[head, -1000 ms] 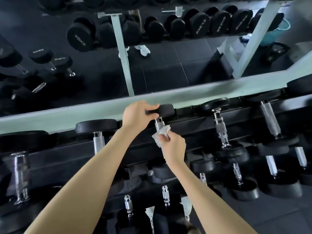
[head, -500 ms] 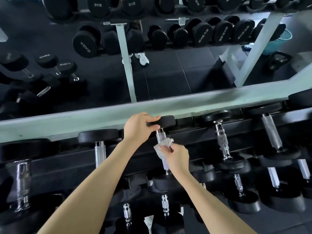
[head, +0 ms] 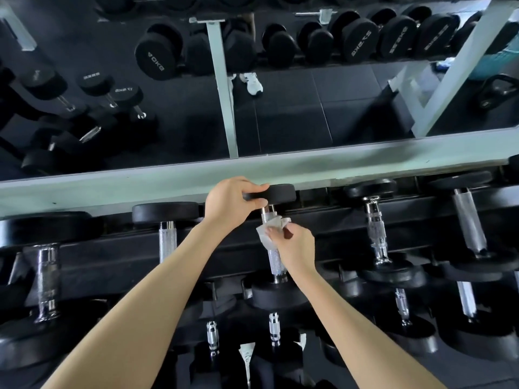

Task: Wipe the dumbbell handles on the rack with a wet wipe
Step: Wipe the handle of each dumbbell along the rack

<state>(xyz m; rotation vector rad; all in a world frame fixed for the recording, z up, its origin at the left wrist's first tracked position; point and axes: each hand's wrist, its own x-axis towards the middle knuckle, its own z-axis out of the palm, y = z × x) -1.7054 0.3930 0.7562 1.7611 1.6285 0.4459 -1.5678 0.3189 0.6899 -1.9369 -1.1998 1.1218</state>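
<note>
We see the dumbbell (head: pixel 276 294) lying on the top row of the rack (head: pixel 112 256), with other dumbbells (head: pixel 376 234) on either side. It has round black ends and a knurled chrome handle (head: pixel 273 261). Our left hand (head: pixel 229 203) grips its far head (head: pixel 280 192), thumb over the rim and fingers curled beneath. Our right hand (head: pixel 296 245) pinches a crumpled white wipe (head: pixel 265 238), fingers closed on it and pressing it against the upper part of the handle.

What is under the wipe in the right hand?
The wipe in the right hand covers part of the dumbbell handle; bare knurled metal shows below. The stretch beneath it is hidden.
</note>
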